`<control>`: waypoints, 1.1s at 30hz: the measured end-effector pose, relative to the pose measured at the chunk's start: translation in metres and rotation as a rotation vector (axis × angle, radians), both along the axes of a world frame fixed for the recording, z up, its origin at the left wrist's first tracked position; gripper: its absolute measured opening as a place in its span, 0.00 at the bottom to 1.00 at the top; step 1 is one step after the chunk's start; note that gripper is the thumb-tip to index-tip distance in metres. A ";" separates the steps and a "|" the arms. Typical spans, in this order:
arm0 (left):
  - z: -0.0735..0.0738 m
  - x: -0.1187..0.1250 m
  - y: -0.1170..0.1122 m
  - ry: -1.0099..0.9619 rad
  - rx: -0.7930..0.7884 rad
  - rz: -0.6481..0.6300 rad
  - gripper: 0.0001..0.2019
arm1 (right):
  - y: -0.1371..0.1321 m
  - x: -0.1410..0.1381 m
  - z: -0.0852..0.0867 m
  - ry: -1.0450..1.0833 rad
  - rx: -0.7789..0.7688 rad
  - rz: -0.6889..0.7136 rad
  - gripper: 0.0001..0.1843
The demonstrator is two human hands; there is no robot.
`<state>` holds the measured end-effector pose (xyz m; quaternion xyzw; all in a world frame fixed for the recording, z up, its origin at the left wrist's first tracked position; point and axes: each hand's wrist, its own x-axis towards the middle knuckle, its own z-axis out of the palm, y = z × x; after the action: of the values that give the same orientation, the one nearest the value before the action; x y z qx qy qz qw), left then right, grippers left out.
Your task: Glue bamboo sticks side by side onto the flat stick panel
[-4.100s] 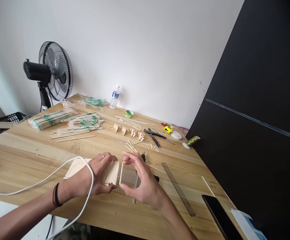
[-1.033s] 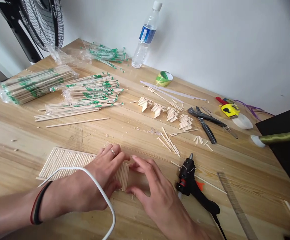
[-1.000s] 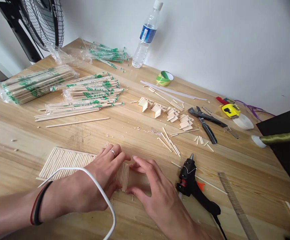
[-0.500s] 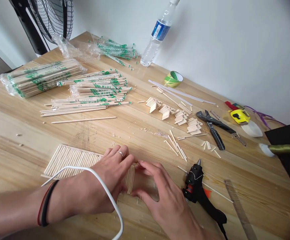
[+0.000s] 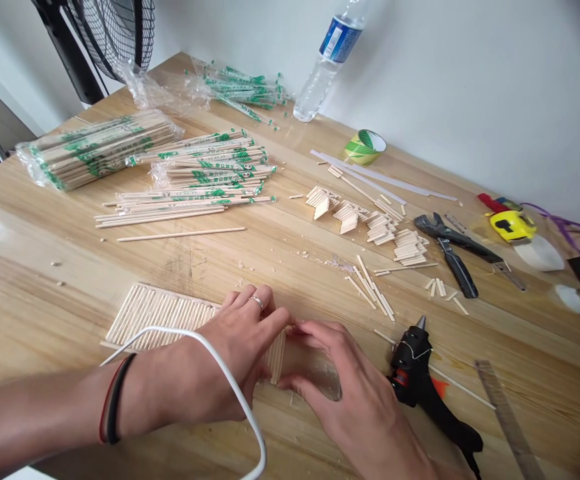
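A flat panel of wooden sticks laid side by side rests on the table in front of me. My left hand, with a ring on one finger, lies across its right part, and the fingers grip the edges near the end. My right hand curves around that same end, thumb at the near corner and fingers at the far corner. The fingertips of both hands almost meet there, partly hidden. A white cable loops over my left wrist. To the right lies a black glue gun, its nozzle pointing away from me.
Bundled chopsticks in wrappers lie at the back left, near a fan. Along the wall stand a water bottle and a tape roll. Cut stick pieces, pliers, a tape measure and a ruler lie rightward.
The camera view has swung slightly left, so everything appears further right. Both hands keep their places at the panel's right end.
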<state>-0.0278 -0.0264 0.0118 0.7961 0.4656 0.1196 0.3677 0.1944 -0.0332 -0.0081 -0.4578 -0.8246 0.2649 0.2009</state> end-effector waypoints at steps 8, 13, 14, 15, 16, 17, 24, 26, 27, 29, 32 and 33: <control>0.000 -0.003 0.000 -0.037 0.005 0.004 0.22 | 0.007 -0.006 0.014 -0.093 -0.004 0.057 0.27; -0.002 -0.004 0.000 -0.053 -0.010 0.008 0.21 | 0.004 -0.010 0.016 -0.117 -0.001 0.007 0.24; -0.003 -0.004 0.000 -0.061 0.001 0.014 0.21 | 0.002 -0.011 0.015 -0.114 -0.004 -0.006 0.24; -0.003 -0.004 0.000 -0.067 0.010 0.012 0.21 | 0.001 -0.011 0.015 -0.112 -0.008 -0.015 0.23; -0.003 -0.004 0.000 -0.068 0.015 0.006 0.21 | 0.000 -0.012 0.014 -0.111 -0.012 -0.022 0.23; -0.003 -0.004 0.001 -0.066 0.019 -0.005 0.21 | -0.001 -0.012 0.014 -0.108 -0.012 -0.026 0.22; 0.002 -0.013 0.004 -0.056 0.061 -0.030 0.21 | 0.006 -0.006 0.009 -0.066 0.037 0.042 0.23; 0.002 -0.015 0.006 -0.054 0.078 -0.042 0.21 | 0.011 -0.001 0.009 -0.041 0.052 0.081 0.22; 0.002 -0.016 0.007 -0.057 0.085 -0.049 0.20 | 0.013 0.002 0.010 -0.027 0.061 0.107 0.20; 0.003 -0.017 0.008 -0.055 0.081 -0.059 0.18 | 0.014 0.010 0.016 0.004 0.069 0.132 0.16; 0.004 -0.018 0.007 -0.039 0.068 -0.049 0.20 | 0.010 0.020 0.032 0.116 0.079 -0.001 0.14; 0.004 -0.018 0.006 -0.036 0.068 -0.044 0.22 | 0.008 0.022 0.038 0.165 0.089 -0.098 0.13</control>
<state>-0.0458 -0.0204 0.0162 0.8160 0.4368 0.1414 0.3511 0.2167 -0.0257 0.0294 -0.4647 -0.7929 0.2545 0.3010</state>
